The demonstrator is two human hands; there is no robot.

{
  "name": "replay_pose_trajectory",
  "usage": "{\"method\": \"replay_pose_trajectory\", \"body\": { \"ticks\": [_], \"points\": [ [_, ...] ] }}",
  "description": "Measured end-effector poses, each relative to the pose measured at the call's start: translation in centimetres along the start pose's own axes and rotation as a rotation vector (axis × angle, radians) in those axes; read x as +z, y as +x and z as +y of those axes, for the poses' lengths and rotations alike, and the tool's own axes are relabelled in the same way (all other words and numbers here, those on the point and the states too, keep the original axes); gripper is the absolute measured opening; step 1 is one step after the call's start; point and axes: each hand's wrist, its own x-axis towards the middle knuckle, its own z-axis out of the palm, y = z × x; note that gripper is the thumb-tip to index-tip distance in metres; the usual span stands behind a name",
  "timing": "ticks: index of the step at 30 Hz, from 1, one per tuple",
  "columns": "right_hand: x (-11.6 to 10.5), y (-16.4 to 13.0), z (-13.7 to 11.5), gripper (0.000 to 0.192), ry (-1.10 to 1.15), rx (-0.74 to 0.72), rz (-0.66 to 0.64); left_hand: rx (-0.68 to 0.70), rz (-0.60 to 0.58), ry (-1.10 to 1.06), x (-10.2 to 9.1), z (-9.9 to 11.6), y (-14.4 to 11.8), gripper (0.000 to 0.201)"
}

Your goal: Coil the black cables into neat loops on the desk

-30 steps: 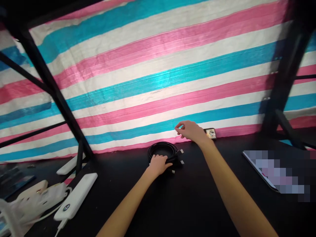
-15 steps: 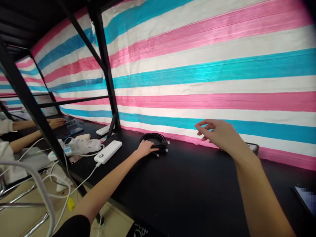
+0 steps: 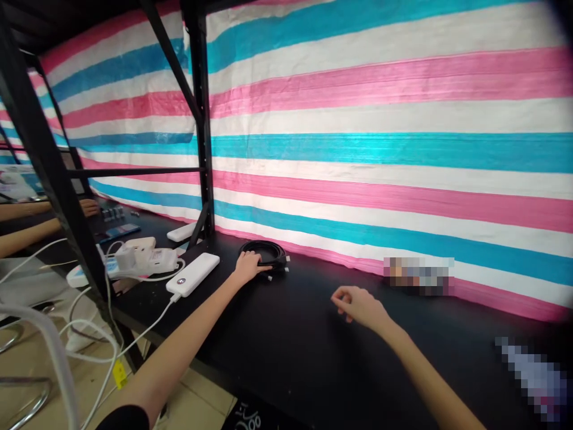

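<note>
A person's left hand (image 3: 248, 267) rests on a coiled black cable (image 3: 280, 261), plugs (image 3: 287, 259) near the thumb tip, a white power bank (image 3: 196, 273) lying left of those fingers; the right hand (image 3: 362, 307) hovers, fingers loosely curled, over a black tabletop (image 3: 286, 352), a striped sheet (image 3: 358, 149) beyond them.

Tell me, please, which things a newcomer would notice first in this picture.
The striped sheet in pink, white and blue behind the black table would probably come first. Next, the coil of black cable near the sheet's foot, with the person's left grip on it; the right grip is apart, farther right. A white power bank lies left of the coil.
</note>
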Motion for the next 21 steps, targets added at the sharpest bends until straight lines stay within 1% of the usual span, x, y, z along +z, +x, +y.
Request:
{"method": "replay_pose_trajectory", "body": {
  "ticks": [3, 5, 7, 11, 14, 17, 21],
  "points": [
    [1.9, -0.3, 1.4, 0.015, -0.006, 0.006, 0.001, 0.003, 0.023, -0.039, 0.0, 0.5, -0.1, 0.025],
    [2.4, -0.4, 1.7, 0.014, 0.002, -0.001, 0.003, 0.032, 0.045, -0.072, 0.0, 1.2, -0.1, 0.019],
    [2.6, -0.5, 1.7, 0.015, 0.008, 0.005, 0.007, 0.097, 0.057, -0.116, 0.2, 1.8, -0.2, 0.018],
    [2.6, -1.1, 1.2, 0.018, -0.001, 0.045, 0.028, 0.208, 0.094, -0.195, 0.7, 2.2, -0.6, 0.023],
    [2.6, -1.7, 0.8, 0.018, -0.005, 0.045, 0.032, 0.273, 0.121, -0.233, 1.1, 1.7, -1.0, 0.026],
    [2.7, -2.0, 0.7, 0.017, -0.014, 0.020, 0.052, 0.303, 0.153, -0.251, 1.4, 1.2, -1.0, 0.030],
    [3.1, -2.0, 0.9, 0.016, -0.029, -0.013, 0.082, 0.351, 0.268, -0.210, 1.5, 0.9, -1.0, 0.029]
  ]
}}
